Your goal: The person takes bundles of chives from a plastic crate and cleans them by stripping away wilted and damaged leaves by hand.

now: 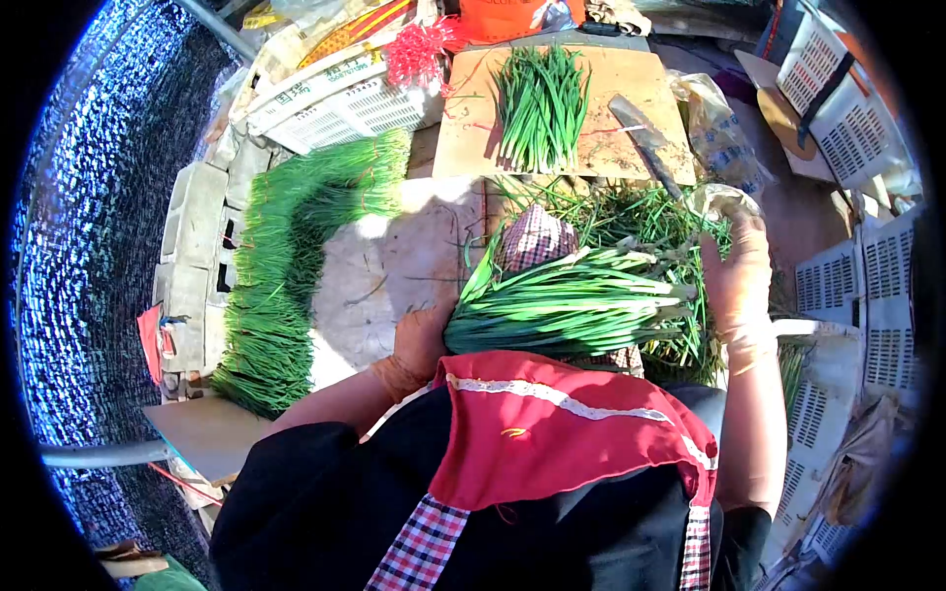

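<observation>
My left hand [422,337] lies at the leafy left end of a bundle of green stalks [581,300] across my lap, its forearm angled in from the near left; its fingers are hidden, so I cannot tell whether they grip. My right hand [739,281] is open, thumb spread and fingers pointing far, just beside the bundle's pale right ends; its forearm runs nearly straight away from me. Loose greens [631,217] crowd the bundle's far edge, limiting room there. To the left, a pale surface [379,276] gives my left hand space as far as a curved row of tied bunches [271,295], edged by concrete blocks [187,227]. Farther, a board [468,118] bears another bunch [542,108] and a knife [645,143] overhanging its near right edge. White crates [828,286] bound the right side.
</observation>
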Available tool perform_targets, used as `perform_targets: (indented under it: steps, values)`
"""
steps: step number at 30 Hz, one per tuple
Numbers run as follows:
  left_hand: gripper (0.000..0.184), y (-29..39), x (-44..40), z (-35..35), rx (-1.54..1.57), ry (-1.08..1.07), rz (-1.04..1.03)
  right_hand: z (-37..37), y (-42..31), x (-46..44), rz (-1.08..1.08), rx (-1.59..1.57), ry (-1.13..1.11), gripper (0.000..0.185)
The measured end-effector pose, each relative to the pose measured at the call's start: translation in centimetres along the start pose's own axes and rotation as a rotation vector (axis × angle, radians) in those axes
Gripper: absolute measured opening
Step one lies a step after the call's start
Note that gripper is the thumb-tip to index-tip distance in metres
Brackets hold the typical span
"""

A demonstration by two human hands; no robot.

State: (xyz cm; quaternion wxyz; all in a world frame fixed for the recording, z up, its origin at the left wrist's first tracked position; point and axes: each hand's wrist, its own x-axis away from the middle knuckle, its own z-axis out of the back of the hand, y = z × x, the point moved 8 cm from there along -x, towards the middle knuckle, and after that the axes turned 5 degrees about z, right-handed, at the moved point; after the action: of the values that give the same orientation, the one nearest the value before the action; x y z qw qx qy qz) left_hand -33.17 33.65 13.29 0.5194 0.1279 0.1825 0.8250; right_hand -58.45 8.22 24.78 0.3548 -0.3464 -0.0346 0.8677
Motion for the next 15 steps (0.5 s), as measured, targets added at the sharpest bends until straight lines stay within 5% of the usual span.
perform_targets:
  steps: [2,3,7,10,12,15]
  values:
    - [0.054,-0.2,0.1,0.0,0.015,0.0,0.001,-4.1,2.7,1.0,-0.372,-0.858,-0.214,0.046]
    - [0.054,-0.2,0.1,0.1,0.015,0.002,-0.001,-5.5,1.8,2.4,-0.588,-1.14,-0.52,0.051]
    - [0.057,-0.3,-0.1,-0.1,-0.002,-0.031,0.011,-7.0,0.4,2.9,-0.352,-0.82,-0.611,0.011]
    - [0.058,-0.4,0.0,-0.2,-0.024,-0.041,-0.003,-4.0,3.7,2.2,-0.311,-0.559,-0.382,0.013]
    - [0.058,-0.4,0.0,-0.1,-0.033,-0.027,-0.026,-1.1,11.9,2.4,-0.535,-0.527,-0.127,0.019]
    - [0.059,-0.5,0.0,-0.4,-0.075,-0.065,-0.018,0.3,19.4,4.1,-0.49,0.246,-0.447,0.032]
